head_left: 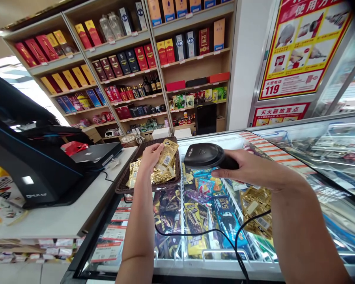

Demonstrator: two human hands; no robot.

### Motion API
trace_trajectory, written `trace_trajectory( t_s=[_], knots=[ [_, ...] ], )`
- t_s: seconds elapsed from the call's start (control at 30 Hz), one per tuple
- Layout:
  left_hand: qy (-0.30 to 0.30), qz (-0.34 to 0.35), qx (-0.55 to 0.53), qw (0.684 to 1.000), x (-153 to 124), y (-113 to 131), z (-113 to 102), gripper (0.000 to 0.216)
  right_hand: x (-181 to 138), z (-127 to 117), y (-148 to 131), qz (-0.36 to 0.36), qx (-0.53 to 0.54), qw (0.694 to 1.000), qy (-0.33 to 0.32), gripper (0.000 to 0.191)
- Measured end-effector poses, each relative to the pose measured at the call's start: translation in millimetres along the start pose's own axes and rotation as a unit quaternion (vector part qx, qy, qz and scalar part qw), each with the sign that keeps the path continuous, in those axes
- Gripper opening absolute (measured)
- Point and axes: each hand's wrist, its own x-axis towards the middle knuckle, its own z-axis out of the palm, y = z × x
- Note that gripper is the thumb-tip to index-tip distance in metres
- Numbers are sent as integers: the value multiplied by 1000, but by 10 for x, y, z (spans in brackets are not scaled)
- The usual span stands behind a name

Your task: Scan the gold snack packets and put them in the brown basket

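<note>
My left hand [151, 155] pinches a gold foil packet [168, 153] whose printed barcode faces up. Below it is a brown woven basket [122, 182] holding more gold packets [162, 176]. In my right hand [248, 165] is a black handheld barcode scanner [205, 155], its head pointing left toward the packet. The two are apart, with a gap between them. A black cable [195, 234] loops below my hands across the freezer top.
Under the glass lid of a chest freezer [221, 272], wire baskets hold colourful wrapped ice creams [197, 232]. At left, a black checkout terminal [47, 165] and a flat scale [99, 152] stand on a white counter [51, 221]. Shelves [130, 83] of boxed bottles line the back wall.
</note>
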Motion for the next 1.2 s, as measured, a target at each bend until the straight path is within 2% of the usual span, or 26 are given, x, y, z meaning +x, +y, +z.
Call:
trace_trajectory(
  t_s=[0.17,0.27,0.7,0.93,1.0,1.07,1.13,1.2],
  knots=[
    [-9,-62,-146,987,23,31,43,48,9,-13,5,-15,-11,1000,-4,56],
    [-29,-83,-192,977,13,74,44,47,-3,-32,10,-22,-16,1000,-3,56],
    [-17,-93,-203,975,18,67,43,41,2,-34,23,-40,-48,998,6,59],
    [-23,-79,-191,978,45,16,51,45,-2,-8,44,-24,-28,999,12,51],
    [-19,-71,-165,983,77,-37,-9,46,2,-10,77,-25,-16,999,12,49],
    [23,-51,-90,994,120,-124,-143,44,4,-14,102,-21,-8,1000,16,49],
    [94,-35,39,994,166,-240,-339,39,1,-17,110,-10,-4,1000,25,50],
    [154,-53,183,970,201,-364,-549,34,-5,-18,104,3,-3,999,33,50]
  ],
)
